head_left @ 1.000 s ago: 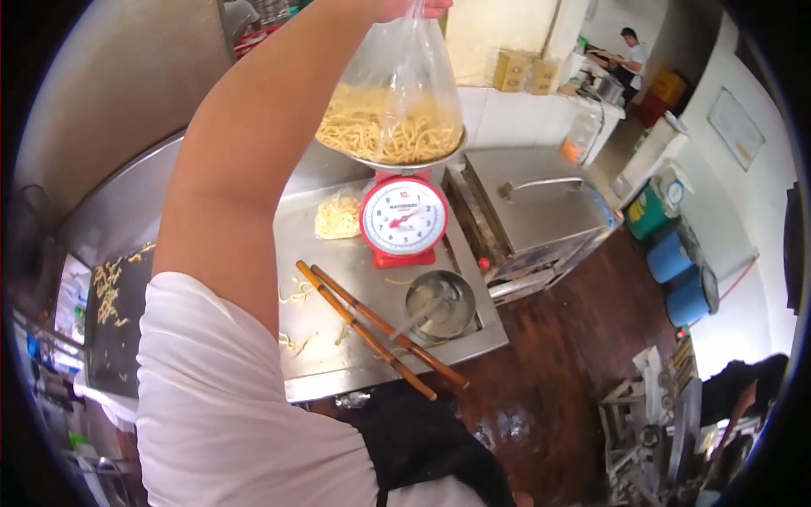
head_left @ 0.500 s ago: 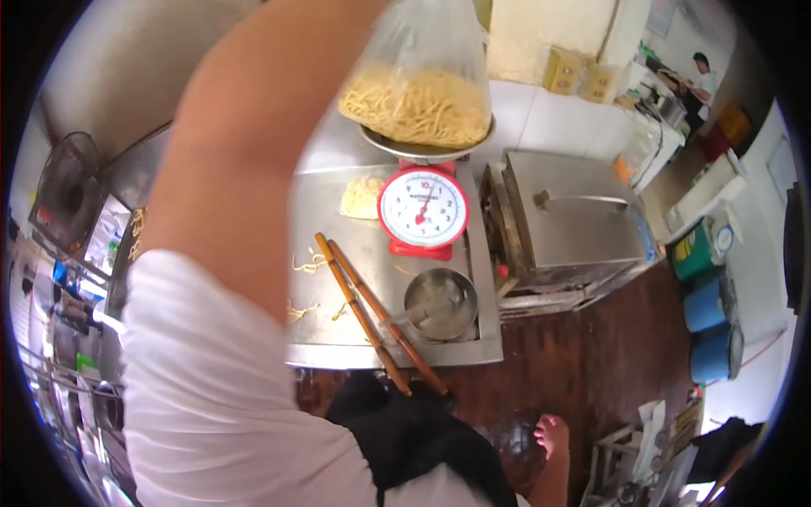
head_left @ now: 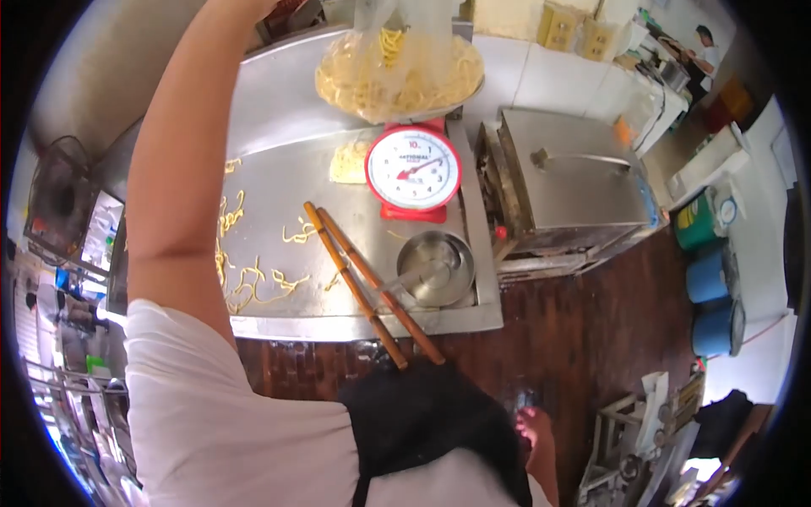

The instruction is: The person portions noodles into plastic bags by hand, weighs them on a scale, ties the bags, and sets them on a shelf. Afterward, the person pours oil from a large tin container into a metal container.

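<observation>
My left arm reaches up to the top edge, where only a sliver of my left hand (head_left: 263, 7) shows; its fingers are cut off. To the right of it, a clear plastic bag (head_left: 405, 59) stands among yellow noodles (head_left: 355, 89) on the pan of a red dial scale (head_left: 414, 169). The thin needle end points near 2. Low at my right side hangs my right hand (head_left: 532, 429), away from the counter, its fingers loosely bent with nothing visible in them.
Two long wooden sticks (head_left: 363, 279) cross the steel counter (head_left: 291, 182) and overhang its front edge. Beside them sits a metal bowl-shaped ladle (head_left: 436, 269). Noodle scraps (head_left: 262, 283) lie left. A lidded steel box (head_left: 574, 173) stands right; a person (head_left: 703, 63) works far back.
My left arm has swung left, away from the bag. The noodles on the pan now spread wider, and the scale needle has turned clockwise. My right hand shifted slightly left.
</observation>
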`<action>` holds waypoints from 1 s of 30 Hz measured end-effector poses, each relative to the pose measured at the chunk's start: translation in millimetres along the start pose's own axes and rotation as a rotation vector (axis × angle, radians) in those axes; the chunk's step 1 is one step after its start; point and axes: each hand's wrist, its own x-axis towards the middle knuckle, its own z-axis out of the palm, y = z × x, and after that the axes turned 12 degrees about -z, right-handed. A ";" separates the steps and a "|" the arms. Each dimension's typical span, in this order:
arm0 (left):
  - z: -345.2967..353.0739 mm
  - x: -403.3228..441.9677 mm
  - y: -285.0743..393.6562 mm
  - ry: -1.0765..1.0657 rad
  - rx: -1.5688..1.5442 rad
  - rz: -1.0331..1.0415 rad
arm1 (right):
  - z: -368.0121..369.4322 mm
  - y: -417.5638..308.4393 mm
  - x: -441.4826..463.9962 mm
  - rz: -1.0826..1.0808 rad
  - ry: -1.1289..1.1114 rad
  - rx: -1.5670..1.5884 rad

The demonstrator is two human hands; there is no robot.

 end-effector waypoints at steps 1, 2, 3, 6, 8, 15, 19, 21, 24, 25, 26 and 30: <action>3.2 -24.1 -18.5 0.147 0.028 0.058 | 17.7 -33.7 -6.4 -0.100 0.104 -0.150; 6.6 -48.3 -37.1 0.298 0.061 0.107 | 18.8 -46.4 1.8 -0.161 0.059 -0.144; 5.8 -61.1 -80.3 0.349 0.036 0.217 | 20.6 -57.8 10.4 -0.224 0.011 -0.138; 50.0 -128.1 -190.2 0.360 -0.123 -0.253 | 66.8 -131.5 0.8 -0.347 0.134 -0.191; 105.3 -156.2 -291.0 0.588 -0.192 -0.354 | 100.7 -181.6 -4.9 -0.442 0.087 -0.146; 252.4 -75.9 -346.2 0.449 -0.247 -0.592 | 182.5 -262.8 15.9 -0.802 -0.122 -0.290; 269.9 -47.1 -305.7 0.265 -0.650 -0.821 | 174.8 -245.5 7.7 -0.769 -0.171 -0.285; 305.4 -32.2 -327.5 0.364 -0.709 -0.899 | 160.3 -221.4 3.8 -0.629 -0.133 -0.204; 327.4 -22.9 -343.6 0.320 -0.682 -0.927 | 143.3 -203.5 -11.1 -0.523 -0.047 -0.213; 335.5 -20.4 -351.7 0.283 -0.722 -0.915 | 140.6 -202.8 -16.0 -0.515 -0.048 -0.204; 335.2 -23.3 -347.2 0.245 -0.762 -0.905 | 142.1 -206.3 -19.3 -0.508 -0.054 -0.197; 319.4 -27.3 -338.6 0.129 -0.997 -0.959 | 156.4 -213.6 -7.9 -0.529 -0.078 -0.200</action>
